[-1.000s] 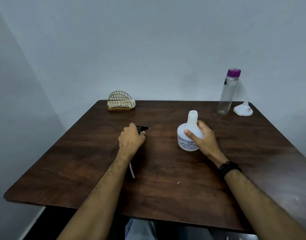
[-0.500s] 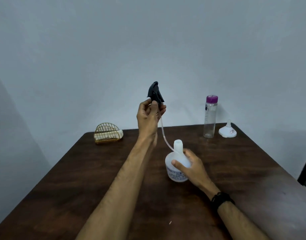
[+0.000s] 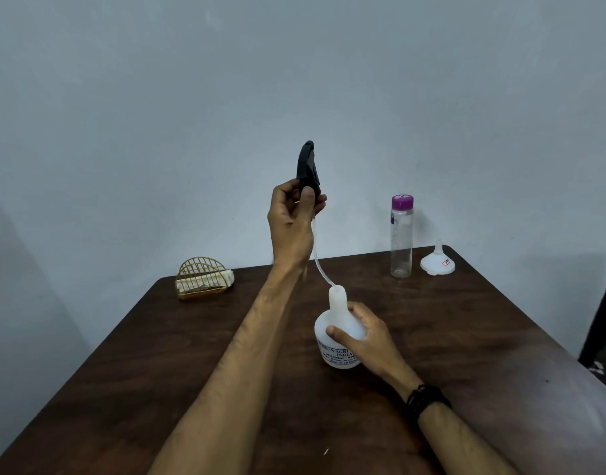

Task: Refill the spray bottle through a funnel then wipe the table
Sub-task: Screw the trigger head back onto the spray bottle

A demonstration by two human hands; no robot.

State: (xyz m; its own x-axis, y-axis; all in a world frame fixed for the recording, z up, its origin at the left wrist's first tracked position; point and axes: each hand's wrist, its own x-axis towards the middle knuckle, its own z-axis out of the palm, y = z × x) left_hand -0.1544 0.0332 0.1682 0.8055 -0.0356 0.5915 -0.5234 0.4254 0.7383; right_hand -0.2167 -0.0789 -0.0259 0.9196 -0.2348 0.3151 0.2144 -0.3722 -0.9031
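A: Your left hand (image 3: pixel 291 221), raised above the table (image 3: pixel 466 337), is clenched around the collar of the black trigger sprayer head (image 3: pixel 307 166), which points upward above your fingers.

B: And the dip tube (image 3: pixel 318 258)?

A: It hangs below that grasp, curving down so that its end meets the open neck of the white spray bottle (image 3: pixel 337 323).

B: What does your right hand (image 3: pixel 366 334) do?

A: It wraps around the bottle's shoulder, thumb across the front, holding it upright on the table. A black band (image 3: pixel 426 401) sits at your wrist.

B: Beyond that grip?

A: Farther off stands a clear bottle with a purple cap (image 3: pixel 401 238), closed; the white funnel (image 3: pixel 438 262) rests just beside it, mouth down. Well apart from your left hand, a gold wire holder (image 3: pixel 200 277) holds folded cloth.
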